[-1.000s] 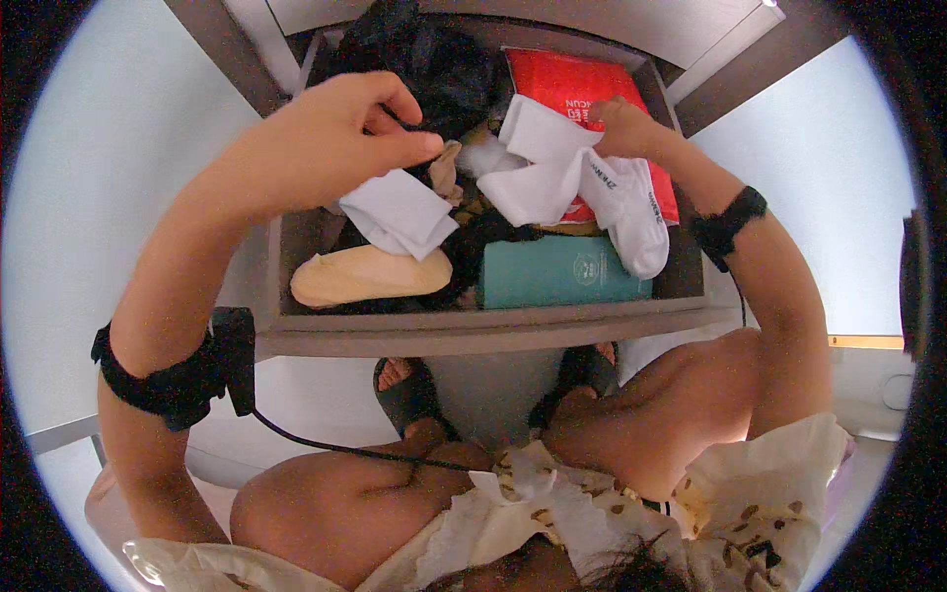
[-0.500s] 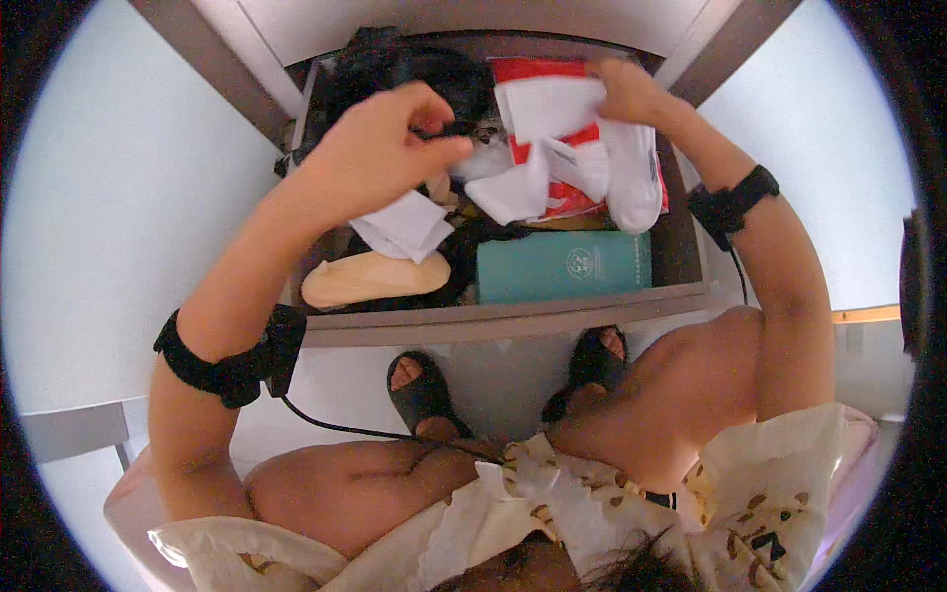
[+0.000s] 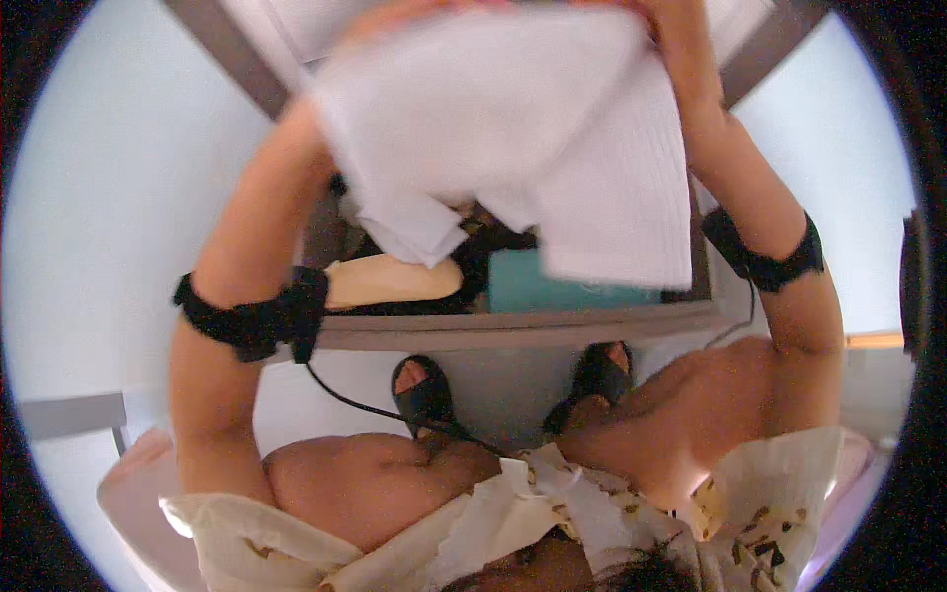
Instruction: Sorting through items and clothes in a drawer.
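A pair of white socks (image 3: 493, 109) with ribbed cuffs is held up above the drawer, large and slightly blurred. My left hand (image 3: 380, 25) grips the upper left of the socks, largely hidden behind the cloth, with its fingers along the top edge. At the upper right, my right hand (image 3: 681, 49) is closed on their other side, cut off by the frame's top. Below them, the open drawer (image 3: 513, 331) holds a folded white cloth (image 3: 414, 229), a beige padded piece (image 3: 395, 284) and a teal box (image 3: 513, 281). The socks cover most of the drawer's far part.
Both forearms carry black straps, the left one (image 3: 252, 316) with a cable running to my lap. My feet in black sandals (image 3: 424, 390) rest on the floor below the drawer's front edge. Pale panels stand on both sides.
Both hands have risen toward the camera, and the left has moved from hovering open to gripping the socks. The white socks now hang between them, out of the drawer.
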Demonstrator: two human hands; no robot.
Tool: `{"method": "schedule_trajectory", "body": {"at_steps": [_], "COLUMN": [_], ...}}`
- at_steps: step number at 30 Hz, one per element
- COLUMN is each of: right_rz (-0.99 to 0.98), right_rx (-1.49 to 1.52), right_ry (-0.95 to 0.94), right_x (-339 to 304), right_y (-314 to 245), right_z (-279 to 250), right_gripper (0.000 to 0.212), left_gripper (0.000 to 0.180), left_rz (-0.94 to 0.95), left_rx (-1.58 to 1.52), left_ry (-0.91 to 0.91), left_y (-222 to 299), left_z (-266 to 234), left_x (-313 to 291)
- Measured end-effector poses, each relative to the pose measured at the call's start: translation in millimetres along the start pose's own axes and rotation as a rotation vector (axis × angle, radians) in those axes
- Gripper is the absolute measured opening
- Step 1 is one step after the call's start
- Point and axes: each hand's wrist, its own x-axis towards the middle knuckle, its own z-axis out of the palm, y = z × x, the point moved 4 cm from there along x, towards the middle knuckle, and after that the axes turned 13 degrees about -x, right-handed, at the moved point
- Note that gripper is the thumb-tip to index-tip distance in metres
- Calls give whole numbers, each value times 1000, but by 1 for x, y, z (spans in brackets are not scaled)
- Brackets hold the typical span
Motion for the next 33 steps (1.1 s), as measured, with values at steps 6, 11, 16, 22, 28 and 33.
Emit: {"method": "schedule_trajectory", "body": {"at_steps": [6, 11, 16, 22, 28, 33], "right_rz": [-25, 43, 383, 467, 328, 528], "right_rx": [48, 158, 425, 172, -20, 142], "right_ry": [-43, -81, -196, -343, -661, -963], "right_x": [-7, -13, -21, -89, -152, -158], "right_y": [-37, -45, -32, 40, 31, 49], "right_z": [11, 30, 51, 86, 107, 128], "right_gripper": [34, 39, 37, 51, 54, 29], "left_gripper": [50, 39, 31, 40, 64, 70], "left_rz": [-394, -533, -629, -1012, -774, -707], "left_rx": [-604, -726, -636, -562, 451, 200], "left_ry": [-280, -238, -205, -102, -328, -527], "left_y": [-7, -26, -42, -111, -136, -90], "left_z": [40, 43, 38, 14, -7, 13], "left_x": [-32, -49, -46, -74, -73, -36]}}
